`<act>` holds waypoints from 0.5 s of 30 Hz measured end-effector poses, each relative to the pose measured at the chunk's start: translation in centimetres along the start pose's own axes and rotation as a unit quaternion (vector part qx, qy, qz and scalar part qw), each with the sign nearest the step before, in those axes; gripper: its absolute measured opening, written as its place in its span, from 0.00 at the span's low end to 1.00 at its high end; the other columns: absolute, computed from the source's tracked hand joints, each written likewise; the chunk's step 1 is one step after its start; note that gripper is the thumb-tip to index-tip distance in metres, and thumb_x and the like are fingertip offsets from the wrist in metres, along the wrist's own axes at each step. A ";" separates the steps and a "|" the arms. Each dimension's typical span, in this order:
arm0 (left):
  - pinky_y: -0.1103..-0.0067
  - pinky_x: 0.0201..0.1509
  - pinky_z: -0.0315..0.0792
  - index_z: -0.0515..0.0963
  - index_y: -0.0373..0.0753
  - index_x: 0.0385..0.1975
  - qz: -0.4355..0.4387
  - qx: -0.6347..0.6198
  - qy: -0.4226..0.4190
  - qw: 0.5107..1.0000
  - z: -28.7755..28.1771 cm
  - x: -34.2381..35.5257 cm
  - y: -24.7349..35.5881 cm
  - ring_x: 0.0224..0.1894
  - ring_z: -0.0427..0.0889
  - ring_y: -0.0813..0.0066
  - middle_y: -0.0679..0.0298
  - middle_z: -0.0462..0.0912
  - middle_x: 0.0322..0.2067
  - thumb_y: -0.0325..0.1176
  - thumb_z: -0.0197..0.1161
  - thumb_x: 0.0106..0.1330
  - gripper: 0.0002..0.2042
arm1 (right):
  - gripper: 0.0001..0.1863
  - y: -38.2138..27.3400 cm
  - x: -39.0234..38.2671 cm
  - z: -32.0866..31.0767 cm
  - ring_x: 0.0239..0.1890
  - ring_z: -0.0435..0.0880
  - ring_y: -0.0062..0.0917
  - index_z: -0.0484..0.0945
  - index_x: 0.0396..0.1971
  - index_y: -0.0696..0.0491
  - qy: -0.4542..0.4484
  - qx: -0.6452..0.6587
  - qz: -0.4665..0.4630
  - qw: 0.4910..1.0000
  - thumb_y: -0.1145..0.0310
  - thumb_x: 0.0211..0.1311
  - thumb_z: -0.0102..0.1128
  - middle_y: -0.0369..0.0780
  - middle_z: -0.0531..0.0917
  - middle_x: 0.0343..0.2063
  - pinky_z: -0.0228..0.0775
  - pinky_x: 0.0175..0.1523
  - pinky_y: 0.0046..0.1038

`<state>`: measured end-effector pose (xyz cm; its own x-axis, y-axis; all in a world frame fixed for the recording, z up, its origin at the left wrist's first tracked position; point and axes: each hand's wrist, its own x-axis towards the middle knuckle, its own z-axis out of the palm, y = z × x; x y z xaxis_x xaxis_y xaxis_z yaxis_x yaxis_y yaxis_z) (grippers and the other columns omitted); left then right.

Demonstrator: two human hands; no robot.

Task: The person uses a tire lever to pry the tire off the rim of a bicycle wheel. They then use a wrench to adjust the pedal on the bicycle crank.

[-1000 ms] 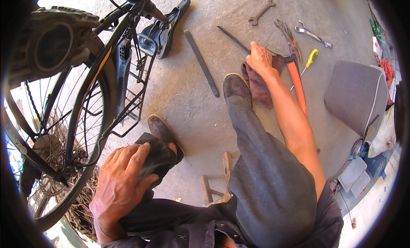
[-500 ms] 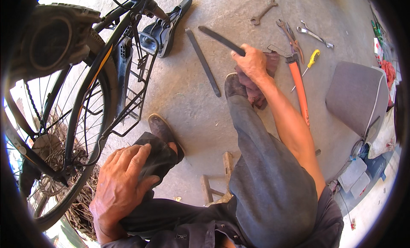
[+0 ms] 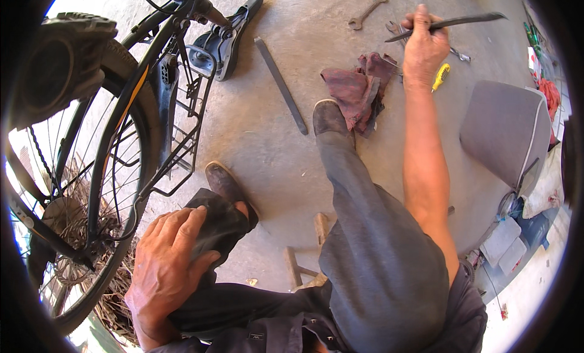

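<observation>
"So, where is the dark flat bar (image 3: 473,19), and what has hold of it?"

"It is at the upper right of the view, in the person's right hand (image 3: 427,53). The fingers curl closely round it and the thumb points forward. A short, narrow tip sticks out on the left, while the longer stretch reaches away to the right. Each finger's exact place cannot be told."

"And the left hand (image 3: 165,255)?"

"That one lies palm down on the left knee, fingers loosely extended, thumb spread away from them. Nothing shows in it, though the underside of the palm is hidden."

"How would such a bar handle?"

"Probably stiff, looking like metal, and moderate in weight, hardly fragile. With the grip nearer one end, the long side would likely pull downward and want a firm wrist. Holding it closer to the middle should balance it better. Any grease would make it slippery, but the view does not settle that."

"Is anything similar close by?"

"A second flat bar (image 3: 281,85) lies on the concrete, between the bicycle (image 3: 126,112) and the dark red rag (image 3: 353,88). The rag looks soft and limp, bunched beside the right shoe (image 3: 330,117). A wrench (image 3: 368,12) lies beyond it, and a yellow screwdriver handle (image 3: 441,77) shows just beside the right forearm."
</observation>
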<state>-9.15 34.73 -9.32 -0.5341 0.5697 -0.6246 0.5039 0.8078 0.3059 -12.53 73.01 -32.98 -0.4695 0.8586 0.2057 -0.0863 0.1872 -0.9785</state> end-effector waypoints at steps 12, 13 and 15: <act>0.63 0.50 0.68 0.70 0.34 0.53 0.003 -0.006 0.005 1.000 0.3 0.4 0.0 0.47 0.75 0.49 0.50 0.76 0.45 0.32 0.70 0.47 0.30 | 0.15 3.3 -4.4 -1.2 0.23 0.79 0.21 0.74 0.24 0.57 -0.112 0.051 0.117 0.985 0.61 0.64 0.59 0.37 0.80 0.20 0.71 0.33 0.26; 0.63 0.51 0.68 0.70 0.34 0.53 0.004 -0.006 0.005 1.000 0.3 0.5 -0.1 0.47 0.75 0.49 0.50 0.76 0.45 0.32 0.70 0.47 0.30 | 0.15 4.1 -5.3 -2.2 0.23 0.79 0.21 0.75 0.24 0.57 -0.127 0.026 0.158 0.979 0.61 0.63 0.60 0.38 0.80 0.20 0.71 0.32 0.26; 0.63 0.51 0.68 0.69 0.34 0.53 -0.004 -0.006 0.005 1.000 0.2 0.3 0.1 0.47 0.75 0.49 0.50 0.75 0.45 0.32 0.69 0.47 0.30 | 0.16 5.1 -6.7 -4.1 0.23 0.78 0.20 0.76 0.24 0.57 -0.161 -0.020 0.245 0.956 0.60 0.62 0.61 0.38 0.80 0.20 0.70 0.31 0.27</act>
<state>-9.06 34.96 -9.61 -0.5448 0.5649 -0.6197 0.4920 0.8138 0.3094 -6.19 70.21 -39.26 -0.6912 0.6585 -0.2976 0.2438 -0.1751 -0.9539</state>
